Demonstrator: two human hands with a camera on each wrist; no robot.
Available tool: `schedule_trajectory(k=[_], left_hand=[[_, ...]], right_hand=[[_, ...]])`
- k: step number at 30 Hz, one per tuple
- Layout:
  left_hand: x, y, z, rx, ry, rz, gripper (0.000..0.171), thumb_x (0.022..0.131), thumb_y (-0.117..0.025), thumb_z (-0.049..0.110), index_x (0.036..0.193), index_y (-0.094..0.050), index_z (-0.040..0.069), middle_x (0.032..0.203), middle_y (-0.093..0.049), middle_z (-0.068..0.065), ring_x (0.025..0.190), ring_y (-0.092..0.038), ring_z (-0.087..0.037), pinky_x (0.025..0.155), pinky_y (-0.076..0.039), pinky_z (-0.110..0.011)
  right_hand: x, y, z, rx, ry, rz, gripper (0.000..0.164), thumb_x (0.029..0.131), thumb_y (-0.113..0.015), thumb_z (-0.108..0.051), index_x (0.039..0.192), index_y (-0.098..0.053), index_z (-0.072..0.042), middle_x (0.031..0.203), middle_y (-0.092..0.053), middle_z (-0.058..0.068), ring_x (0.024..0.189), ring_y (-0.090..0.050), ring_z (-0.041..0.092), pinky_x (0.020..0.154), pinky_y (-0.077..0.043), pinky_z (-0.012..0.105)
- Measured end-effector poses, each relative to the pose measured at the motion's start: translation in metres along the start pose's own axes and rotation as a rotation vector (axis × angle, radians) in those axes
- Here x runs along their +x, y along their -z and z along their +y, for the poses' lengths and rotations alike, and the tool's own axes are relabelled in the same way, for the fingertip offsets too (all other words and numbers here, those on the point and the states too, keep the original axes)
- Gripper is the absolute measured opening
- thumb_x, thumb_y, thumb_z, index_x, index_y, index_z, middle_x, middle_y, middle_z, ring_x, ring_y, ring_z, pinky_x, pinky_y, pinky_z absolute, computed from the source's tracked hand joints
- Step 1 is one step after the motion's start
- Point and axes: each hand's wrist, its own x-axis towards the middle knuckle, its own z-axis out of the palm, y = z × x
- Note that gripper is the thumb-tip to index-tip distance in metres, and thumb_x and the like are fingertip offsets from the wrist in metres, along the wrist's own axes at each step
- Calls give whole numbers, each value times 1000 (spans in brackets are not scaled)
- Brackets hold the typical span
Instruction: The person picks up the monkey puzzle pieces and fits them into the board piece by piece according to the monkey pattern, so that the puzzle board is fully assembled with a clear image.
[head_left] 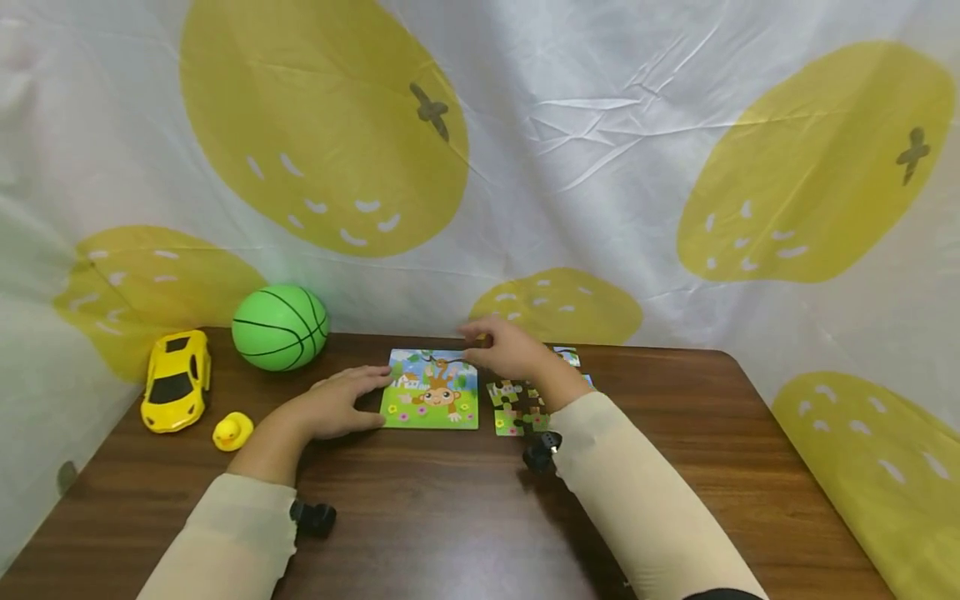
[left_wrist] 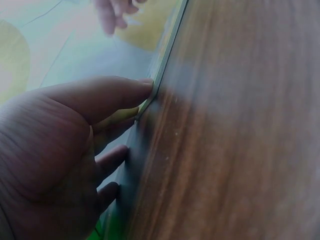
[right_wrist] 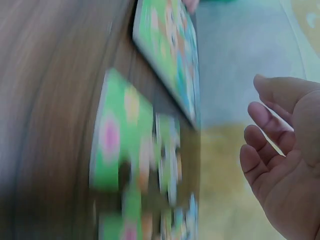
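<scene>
A square monkey picture puzzle board (head_left: 450,417) lies flat on the brown wooden table. My left hand (head_left: 336,403) rests at its left side, thumb at the near corner and fingers extended along the edge. In the left wrist view, the thumb (left_wrist: 125,92) touches the thin edge of the board. Over the board's far right corner hovers my right hand (head_left: 510,350), fingers loosely bent with nothing between them. Beneath and beside it are several loose jigsaw pieces (head_left: 508,423), partly joined and partly hidden by the right hand and wrist. The right wrist view shows those pieces (right_wrist: 117,150) blurred.
A green ball (head_left: 279,327) stands at the back left. Near it are a yellow toy car (head_left: 176,383) and a small yellow rubber duck (head_left: 232,431). A white curtain (head_left: 570,183) with yellow fruit prints hangs behind the table (head_left: 435,517).
</scene>
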Motion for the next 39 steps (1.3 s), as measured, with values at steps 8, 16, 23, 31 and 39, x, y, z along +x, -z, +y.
schedule_trajectory(k=[8, 16, 23, 31, 39], left_hand=[[1, -4, -3, -13, 7, 0, 75, 101, -70, 44, 164, -45, 14, 177, -34, -9, 163, -26, -49, 121, -20, -83], [-1, 0, -5, -14, 2, 7, 75, 100, -71, 44, 164, -46, 14, 176, -34, -10, 163, -26, -49, 122, -21, -82], [-1, 0, -6, -16, 3, 4, 75, 100, -71, 45, 164, -46, 14, 176, -35, -9, 163, -26, -49, 122, -21, -81], [-1, -2, -7, -2, 5, 5, 75, 100, -70, 44, 164, -46, 14, 176, -34, -9, 163, -26, -49, 122, -22, -81], [-1, -1, -4, 0, 8, 7, 75, 100, -71, 45, 164, -46, 14, 176, -35, -9, 162, -27, -48, 122, -22, -81]], right_hand=[[-36, 39, 40, -5, -99, 59, 51, 105, -70, -22, 154, -59, -9, 148, -65, 14, 85, -61, 20, 71, -54, 33], [-46, 53, 76, 8, -146, 76, 48, 103, -71, -16, 150, -62, -7, 146, -66, 17, 80, -59, 20, 69, -52, 33], [-40, 49, 92, -49, -204, 56, 47, 102, -72, -14, 148, -65, -10, 142, -67, 16, 114, -66, 32, 85, -58, 42], [-32, 46, 101, -71, -213, 34, 46, 100, -75, -14, 145, -67, -9, 148, -65, 16, 133, -63, 36, 107, -54, 52], [-31, 47, 99, -107, -249, 28, 45, 98, -78, -16, 142, -69, -11, 148, -66, 14, 134, -63, 36, 107, -54, 52]])
